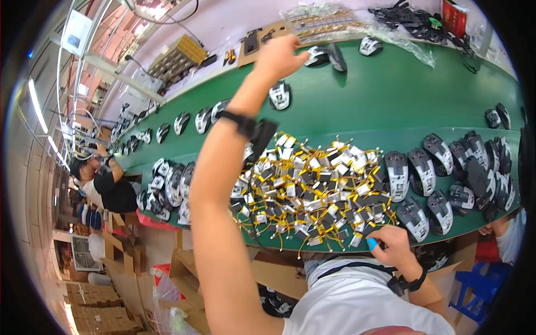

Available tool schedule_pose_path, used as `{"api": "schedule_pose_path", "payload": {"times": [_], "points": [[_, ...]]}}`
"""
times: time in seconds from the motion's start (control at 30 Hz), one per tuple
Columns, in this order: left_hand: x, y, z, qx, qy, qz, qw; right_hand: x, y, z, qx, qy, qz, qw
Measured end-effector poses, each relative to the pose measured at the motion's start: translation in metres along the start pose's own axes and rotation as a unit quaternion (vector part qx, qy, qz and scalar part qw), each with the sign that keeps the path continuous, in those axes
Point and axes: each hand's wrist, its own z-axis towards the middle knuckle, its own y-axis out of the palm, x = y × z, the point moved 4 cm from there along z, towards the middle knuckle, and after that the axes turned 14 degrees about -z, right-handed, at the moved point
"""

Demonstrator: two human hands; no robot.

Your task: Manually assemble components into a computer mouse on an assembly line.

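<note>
My left hand (281,57) reaches far across the green bench, thumb and fingers apart. Just beyond its thumb lies a partly assembled computer mouse (317,55), beside a dark mouse shell (336,57) standing on edge. My right hand (393,245) is curled at the bench's near edge, a blue wrap on one digit; whatever its fingers hold is hidden. Before it spreads a heap of small silver and black battery packs (312,190) with yellow tape and wires. Another open mouse (280,96) sits below my left hand. Both wrists wear black bands.
Several mice (438,153) crowd the right of the green bench (391,95), more (167,181) the left. A row of mice runs along the far left, where a co-worker (106,178) sits. Clear plastic packs (324,22) lie behind; cardboard boxes (279,273) and a blue stool (479,293) stand below.
</note>
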Motion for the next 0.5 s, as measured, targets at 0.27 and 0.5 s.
{"api": "schedule_pose_path", "payload": {"times": [0.27,0.5], "points": [[-0.033,0.18,0.096,-0.071,-0.376,-0.03,0.923,0.008,0.006,0.006,0.014,0.034,0.007,0.999],[-0.021,0.196,0.134,-0.231,-0.121,-0.047,0.964,0.009,-0.009,-0.002,-0.007,0.023,-0.006,1.0]]}}
